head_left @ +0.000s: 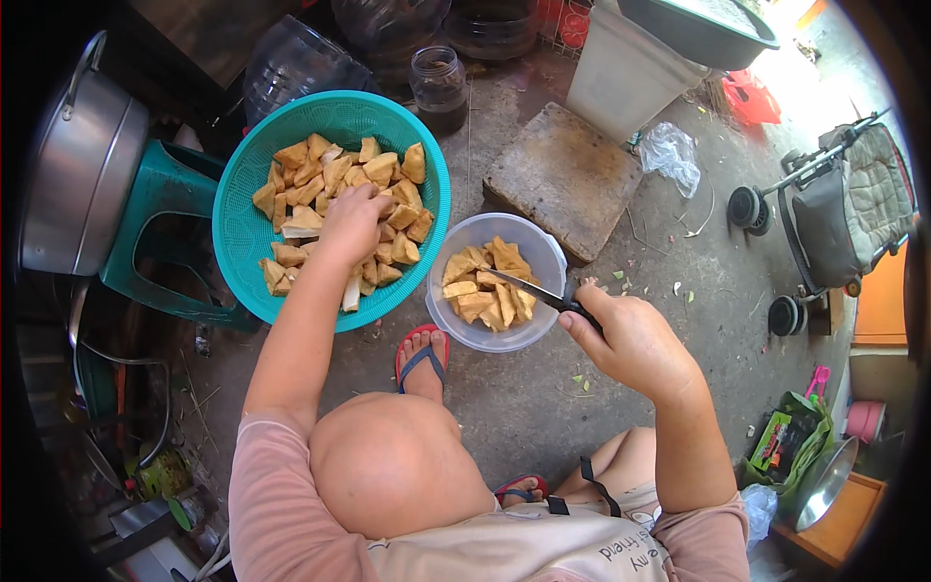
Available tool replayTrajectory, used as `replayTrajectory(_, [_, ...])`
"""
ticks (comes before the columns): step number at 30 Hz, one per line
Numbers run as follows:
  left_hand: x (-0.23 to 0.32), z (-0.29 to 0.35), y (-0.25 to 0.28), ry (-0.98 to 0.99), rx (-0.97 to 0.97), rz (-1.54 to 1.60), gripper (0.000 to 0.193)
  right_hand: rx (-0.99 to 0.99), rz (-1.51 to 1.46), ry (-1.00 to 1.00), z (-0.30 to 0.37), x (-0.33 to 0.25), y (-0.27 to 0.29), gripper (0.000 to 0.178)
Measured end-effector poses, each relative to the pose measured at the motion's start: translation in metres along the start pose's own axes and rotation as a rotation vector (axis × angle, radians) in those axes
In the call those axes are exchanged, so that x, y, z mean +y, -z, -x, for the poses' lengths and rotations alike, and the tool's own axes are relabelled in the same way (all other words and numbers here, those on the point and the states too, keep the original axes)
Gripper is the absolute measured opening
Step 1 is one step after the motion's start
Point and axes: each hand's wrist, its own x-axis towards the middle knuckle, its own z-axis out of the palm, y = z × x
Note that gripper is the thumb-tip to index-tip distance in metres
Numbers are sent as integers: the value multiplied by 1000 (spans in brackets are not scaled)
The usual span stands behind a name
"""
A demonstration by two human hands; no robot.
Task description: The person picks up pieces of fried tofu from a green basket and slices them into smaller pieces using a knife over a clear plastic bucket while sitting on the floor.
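Observation:
My left hand (352, 227) reaches into a turquoise plastic basket (233, 228) among many golden-brown chunks that look like fried tofu (380, 167). Its fingers curl down onto the pieces; their tips are hidden, so anything pinched there does not show. In my right hand (621, 335) is a knife (548, 295), gripped by its black handle. The blade points left over a translucent plastic bowl (548, 254), its tip above more of the brown chunks (490, 291). The bowl stands on the ground just right of the basket.
A low worn block (558, 175) lies behind the bowl. Beyond it stands a pale bin (626, 82) with a grey basin on top. At left, a large metal pot (82, 170) rests on a green stool (160, 242). A glass jar (438, 87) is behind the basket; a stroller (844, 209) stands right.

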Motion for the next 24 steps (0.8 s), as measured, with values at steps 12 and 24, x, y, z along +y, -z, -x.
replayTrajectory(12, [-30,-6,-1,297,35,537,39,-21,-30,-3,-4,-1,8,30])
replayTrajectory(24, [55,35,34,261,-51,2224,46,69,-87,87,-29,-23,6,31])
